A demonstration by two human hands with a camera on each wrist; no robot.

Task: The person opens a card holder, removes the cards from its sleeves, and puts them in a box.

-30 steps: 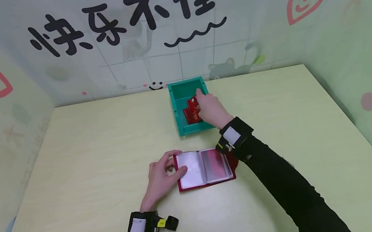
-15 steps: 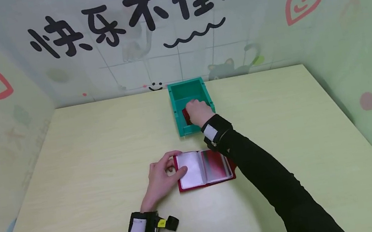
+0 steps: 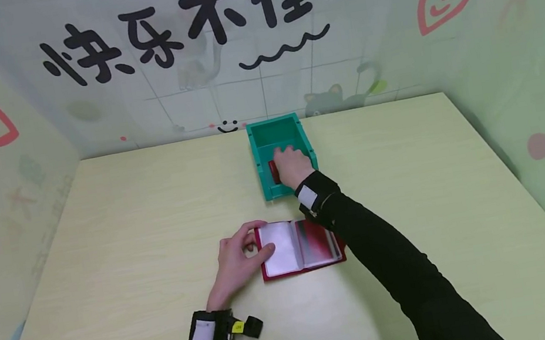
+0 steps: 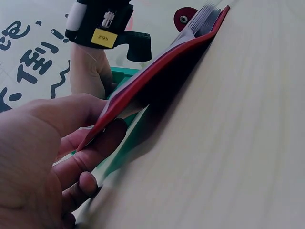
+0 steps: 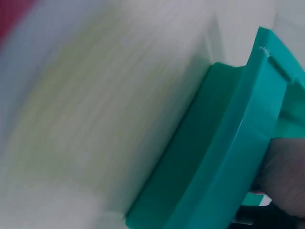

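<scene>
A red-covered card holder [image 3: 281, 249] lies spread on the table, with clear sleeves inside and a pink-red sheet in the right-hand sleeve. My left hand [image 3: 235, 264] pinches its left edge, thumb on the page; the left wrist view shows fingers under the raised red cover [image 4: 152, 71]. My right hand [image 3: 294, 166] reaches down into a green tray [image 3: 273, 128] with bent fingers. A small dark red piece [image 3: 274, 172] shows at its left side. The fingertips are hidden, so whether they grip this piece is unclear. In the right wrist view, the hand [image 5: 288, 174] is only partly visible.
The pale wooden table [image 3: 143, 232] extends around the holder and tray. A printed backdrop [image 3: 176, 102] rises behind the table and along both sides. The holder's snap tab [image 4: 185, 19] sticks out at its far end.
My right hand has moved left and lower into the tray, its fingers now bent and covering most of the red pieces. The visible red piece looks narrower. My left hand stays on the holder.
</scene>
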